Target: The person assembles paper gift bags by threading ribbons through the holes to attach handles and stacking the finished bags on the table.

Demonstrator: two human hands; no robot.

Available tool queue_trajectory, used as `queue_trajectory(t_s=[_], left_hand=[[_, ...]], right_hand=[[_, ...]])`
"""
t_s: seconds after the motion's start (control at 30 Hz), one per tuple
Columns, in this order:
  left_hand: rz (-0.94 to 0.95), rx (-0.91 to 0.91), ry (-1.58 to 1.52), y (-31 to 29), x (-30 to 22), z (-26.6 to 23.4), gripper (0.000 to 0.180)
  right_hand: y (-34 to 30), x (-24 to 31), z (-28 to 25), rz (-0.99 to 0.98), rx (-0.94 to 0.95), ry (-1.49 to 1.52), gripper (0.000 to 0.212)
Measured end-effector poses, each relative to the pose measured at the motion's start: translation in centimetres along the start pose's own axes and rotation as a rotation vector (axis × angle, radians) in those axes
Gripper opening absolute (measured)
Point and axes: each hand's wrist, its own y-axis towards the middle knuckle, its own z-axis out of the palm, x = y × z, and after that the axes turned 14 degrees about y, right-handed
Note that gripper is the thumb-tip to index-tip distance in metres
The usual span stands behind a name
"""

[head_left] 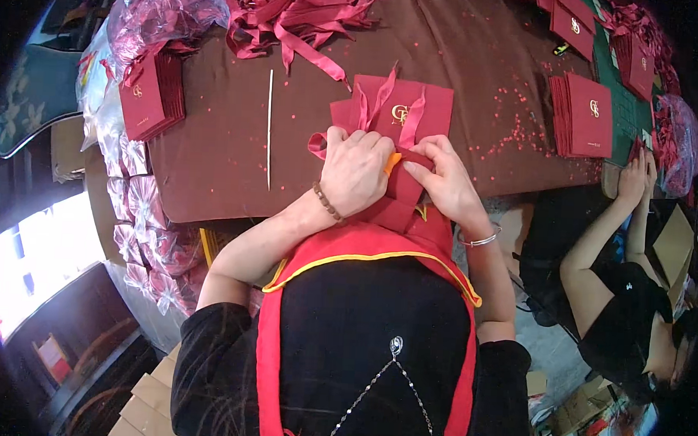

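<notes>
At the table's [228, 135] near edge, the left hand [356, 171] lies curled on a flat dark-red paper bag [404, 111], gripping its ribbon [318, 144]. The right hand [444, 179] pinches the bag's lower edge just beside it.

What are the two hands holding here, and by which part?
Both the left hand and right hand press on the dark red paper bag at its lower edge, fingers meeting there; the exact grip is hidden.

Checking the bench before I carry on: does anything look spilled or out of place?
Yes. Small red paper specks lie scattered over the brown table, thickest right of the dark red paper bag under both hands. A heap of loose dark red ribbons sprawls tangled at the far edge.
</notes>
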Motion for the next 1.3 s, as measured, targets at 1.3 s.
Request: queue_trajectory(t_s=[1.3], left_hand=[[0.152, -0.142, 0.132, 0.0, -1.6, 0.0, 0.011]], right_hand=[[-1.7, 1.3, 1.9, -0.036, -0.177, -0.165, 0.021]])
